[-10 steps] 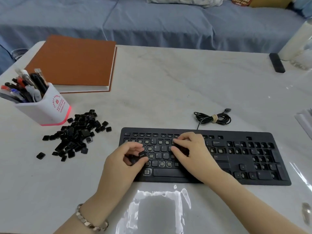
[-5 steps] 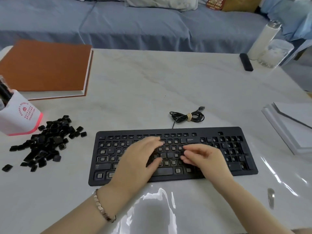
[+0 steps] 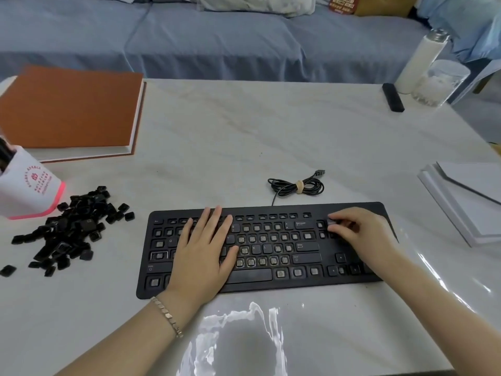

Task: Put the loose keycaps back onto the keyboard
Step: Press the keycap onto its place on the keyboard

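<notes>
The black keyboard (image 3: 271, 287) lies near the table's front edge, with many bare switch sockets and a few keycaps in place. A pile of loose black keycaps (image 3: 73, 229) sits to its left. My left hand (image 3: 203, 251) rests flat on the keyboard's left half, fingers spread, holding nothing. My right hand (image 3: 363, 234) is curled over the block of keys right of the Enter key. Its thumb and forefinger pinch a small keycap (image 3: 332, 222) against the board. The hands hide the keys under them.
A white and pink pen cup (image 3: 29, 188) stands left of the pile, with an orange book (image 3: 70, 112) behind it. The coiled cable (image 3: 296, 185) lies behind the keyboard. White papers (image 3: 466, 202) are at the right, and a bottle (image 3: 420, 63), jar (image 3: 439, 82) and black remote (image 3: 392, 96) at the far right.
My right hand has moved from the middle keys to the keyboard's right side. My left hand has flattened over the left keys. The view has shifted right.
</notes>
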Tool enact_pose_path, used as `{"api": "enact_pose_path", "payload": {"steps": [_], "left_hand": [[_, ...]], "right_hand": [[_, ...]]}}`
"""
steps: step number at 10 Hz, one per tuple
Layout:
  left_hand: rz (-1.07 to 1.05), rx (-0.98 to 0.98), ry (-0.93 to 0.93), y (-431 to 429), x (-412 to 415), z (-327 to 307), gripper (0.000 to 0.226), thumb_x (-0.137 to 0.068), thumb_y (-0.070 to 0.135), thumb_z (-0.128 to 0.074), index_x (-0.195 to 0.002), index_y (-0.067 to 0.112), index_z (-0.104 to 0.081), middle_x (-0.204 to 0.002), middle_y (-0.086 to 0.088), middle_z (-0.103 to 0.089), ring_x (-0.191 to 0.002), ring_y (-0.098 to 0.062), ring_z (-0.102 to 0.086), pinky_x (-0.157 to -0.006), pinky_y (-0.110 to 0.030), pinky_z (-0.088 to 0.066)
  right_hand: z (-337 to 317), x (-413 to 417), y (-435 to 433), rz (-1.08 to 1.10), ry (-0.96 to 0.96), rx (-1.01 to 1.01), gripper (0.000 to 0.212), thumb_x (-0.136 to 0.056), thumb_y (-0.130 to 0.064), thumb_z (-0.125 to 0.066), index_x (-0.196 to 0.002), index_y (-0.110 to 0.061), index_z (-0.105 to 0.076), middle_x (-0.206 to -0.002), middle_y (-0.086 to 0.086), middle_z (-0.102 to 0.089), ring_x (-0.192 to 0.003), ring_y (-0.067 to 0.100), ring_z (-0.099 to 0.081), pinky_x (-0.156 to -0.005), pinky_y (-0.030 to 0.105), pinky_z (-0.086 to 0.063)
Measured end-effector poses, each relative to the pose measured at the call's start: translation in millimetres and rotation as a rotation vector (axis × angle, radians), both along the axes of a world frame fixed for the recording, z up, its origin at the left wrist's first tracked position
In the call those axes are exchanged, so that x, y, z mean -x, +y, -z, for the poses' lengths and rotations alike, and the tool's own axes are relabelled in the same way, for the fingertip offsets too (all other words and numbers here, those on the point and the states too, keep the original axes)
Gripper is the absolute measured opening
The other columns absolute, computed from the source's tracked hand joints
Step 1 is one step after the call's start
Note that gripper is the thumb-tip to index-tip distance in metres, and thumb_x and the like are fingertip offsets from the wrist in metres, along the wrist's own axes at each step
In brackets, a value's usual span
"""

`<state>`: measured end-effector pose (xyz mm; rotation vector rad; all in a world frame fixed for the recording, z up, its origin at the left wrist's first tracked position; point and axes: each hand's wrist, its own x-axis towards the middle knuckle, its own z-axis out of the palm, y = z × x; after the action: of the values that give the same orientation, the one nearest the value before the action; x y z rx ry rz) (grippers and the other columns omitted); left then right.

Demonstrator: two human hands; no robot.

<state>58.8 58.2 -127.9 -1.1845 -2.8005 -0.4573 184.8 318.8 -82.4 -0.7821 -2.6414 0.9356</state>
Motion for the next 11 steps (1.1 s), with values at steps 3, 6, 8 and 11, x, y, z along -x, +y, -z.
{"api": "enact_pose_path", "payload": {"steps": [3,6,8,11], "left_hand": [[-0.002,-0.022,0.004,0.8,0.9,1.7,0.054,-0.090,0.042,-0.035,-0.132,0.014,-0.053,-0.144,-0.009,-0.045,-0.135,-0.021,-0.029,-0.109,-0.042,-0.020],[-0.005,-0.024,0.013,0.7,0.8,2.5,0.053,-0.090,0.041,-0.035,-0.132,0.014,-0.053,-0.144,-0.009,-0.044,-0.136,-0.020,-0.029,-0.109,-0.043,-0.020],[-0.007,-0.033,0.012,0.9,0.4,1.6,0.053,-0.090,0.041,-0.036,-0.132,0.014,-0.053,-0.144,-0.009,-0.044,-0.136,-0.021,-0.030,-0.110,-0.042,-0.020],[-0.005,-0.031,0.009,0.1,0.2,1.6,0.053,-0.090,0.040,-0.036,-0.132,0.014,-0.053,-0.144,-0.009,-0.044,-0.136,-0.021,-0.031,-0.111,-0.041,-0.019]], "right_hand": [[17.8,11.5,2.2,-0.025,0.037,0.093,0.015,-0.076,-0.015,-0.074,-0.086,-0.026,-0.071,-0.091,-0.013,-0.053,-0.091,0.008,-0.049,-0.076,0.008,-0.031],[19.7,11.4,4.7,-0.054,0.039,0.125,0.021,-0.077,-0.015,-0.072,-0.080,-0.034,-0.065,-0.091,-0.015,-0.053,-0.094,0.014,-0.050,-0.084,0.025,-0.033],[18.6,10.2,5.9,-0.085,-0.015,0.052,0.011,-0.079,-0.018,-0.070,-0.088,-0.024,-0.070,-0.094,-0.012,-0.055,-0.102,0.013,-0.047,-0.087,0.022,-0.029],[22.5,10.0,-2.0,-0.001,0.008,-0.029,0.014,-0.078,-0.018,-0.072,-0.092,-0.019,-0.073,-0.090,-0.012,-0.054,-0.095,0.016,-0.050,-0.083,0.029,-0.038]]}}
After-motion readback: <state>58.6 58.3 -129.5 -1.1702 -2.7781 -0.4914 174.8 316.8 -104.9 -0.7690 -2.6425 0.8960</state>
